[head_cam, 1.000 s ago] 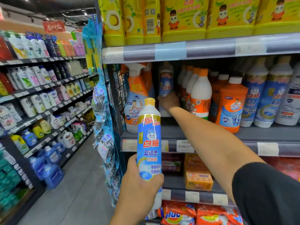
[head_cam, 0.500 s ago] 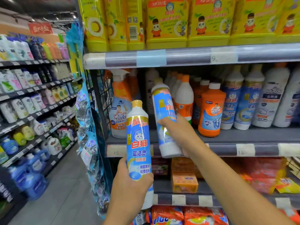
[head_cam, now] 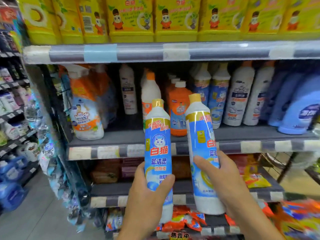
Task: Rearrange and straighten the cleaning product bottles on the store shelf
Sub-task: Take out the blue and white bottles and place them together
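Observation:
My left hand grips an upright blue-and-white toilet cleaner bottle with a gold cap. My right hand grips a second, matching bottle, tilted slightly left. Both bottles hang in front of the middle shelf, clear of it. On that shelf stand a spray bottle, a slim white bottle, a white bottle with an orange cap, orange drain cleaner bottles, and more of the blue-and-white bottles to the right.
Yellow detergent jugs fill the top shelf. Blue jugs stand at the right end of the middle shelf. Bar soaps and bright packets lie on lower shelves. Hanging packets line the shelf's left end, with an aisle beyond. A gap sits behind the spray bottle.
My right hand has pulled the second bottle off the shelf and down beside the one in my left hand. The view has shifted right and closer.

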A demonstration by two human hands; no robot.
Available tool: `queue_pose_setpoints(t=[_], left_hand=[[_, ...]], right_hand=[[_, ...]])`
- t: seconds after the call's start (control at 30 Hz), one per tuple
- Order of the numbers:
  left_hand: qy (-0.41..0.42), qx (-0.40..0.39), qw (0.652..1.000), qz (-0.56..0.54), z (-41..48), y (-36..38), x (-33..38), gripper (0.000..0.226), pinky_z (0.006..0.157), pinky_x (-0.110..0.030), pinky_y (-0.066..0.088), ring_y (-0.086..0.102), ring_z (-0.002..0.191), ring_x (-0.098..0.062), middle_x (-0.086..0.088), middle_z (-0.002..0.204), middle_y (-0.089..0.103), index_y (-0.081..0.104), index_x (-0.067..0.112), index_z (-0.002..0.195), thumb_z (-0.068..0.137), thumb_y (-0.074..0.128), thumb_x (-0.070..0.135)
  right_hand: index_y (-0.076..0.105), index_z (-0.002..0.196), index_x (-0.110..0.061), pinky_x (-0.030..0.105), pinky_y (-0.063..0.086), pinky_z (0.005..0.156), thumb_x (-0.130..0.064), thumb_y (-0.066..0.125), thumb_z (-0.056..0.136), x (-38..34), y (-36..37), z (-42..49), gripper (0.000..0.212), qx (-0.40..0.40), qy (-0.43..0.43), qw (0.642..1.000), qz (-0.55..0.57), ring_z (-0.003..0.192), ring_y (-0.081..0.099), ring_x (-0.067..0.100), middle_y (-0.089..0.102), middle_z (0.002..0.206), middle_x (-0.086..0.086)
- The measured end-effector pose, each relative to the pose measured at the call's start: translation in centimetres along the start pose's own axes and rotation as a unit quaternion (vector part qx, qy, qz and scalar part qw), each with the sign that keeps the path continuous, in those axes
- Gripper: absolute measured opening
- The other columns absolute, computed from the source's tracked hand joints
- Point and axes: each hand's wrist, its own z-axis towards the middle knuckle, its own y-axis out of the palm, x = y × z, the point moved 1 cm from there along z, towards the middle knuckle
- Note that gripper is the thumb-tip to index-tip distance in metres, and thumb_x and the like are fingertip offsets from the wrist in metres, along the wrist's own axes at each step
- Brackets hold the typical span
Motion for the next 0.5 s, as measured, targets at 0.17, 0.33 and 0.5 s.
queue_pose_setpoints(t=[0.17,0.33,0.5], left_hand=[[-0.008,-0.017,1.0,-0.019,-2.1,6.3,1.1,0.054,0.067,-0.02,0.054,0.068,0.078,-0.002,0.012,0.092,0.07,0.052,0.035,0.114,0.069,0.081,0.037],[0.011,-0.037,0.999,-0.02,-3.5,12.0,1.7,0.04,0.053,-0.007,0.047,0.066,0.07,0.005,0.029,0.079,0.068,0.054,0.032,0.103,0.074,0.077,0.016],[-0.008,-0.029,0.998,-0.05,-4.6,16.1,1.8,0.035,0.054,-0.011,0.05,0.068,0.07,0.001,0.028,0.075,0.066,0.054,0.031,0.103,0.078,0.073,0.015]], right_hand=[[0.067,0.093,-0.033,0.028,0.056,0.059,-0.041,0.076,0.071,0.5,-7.0,-0.9,0.025,0.007,0.018,1.0,-0.004,0.075,0.073,0.015,0.075,0.086,-0.006],[0.065,0.096,-0.031,0.032,0.059,0.063,-0.056,0.075,0.054,0.6,-13.1,-1.3,0.049,-0.012,0.038,0.999,0.004,0.077,0.073,0.017,0.075,0.087,-0.004],[0.066,0.084,-0.045,0.033,0.059,0.064,-0.058,0.074,0.051,0.7,-17.6,-0.7,0.037,-0.046,0.042,0.998,0.022,0.079,0.073,0.017,0.075,0.088,-0.005]])
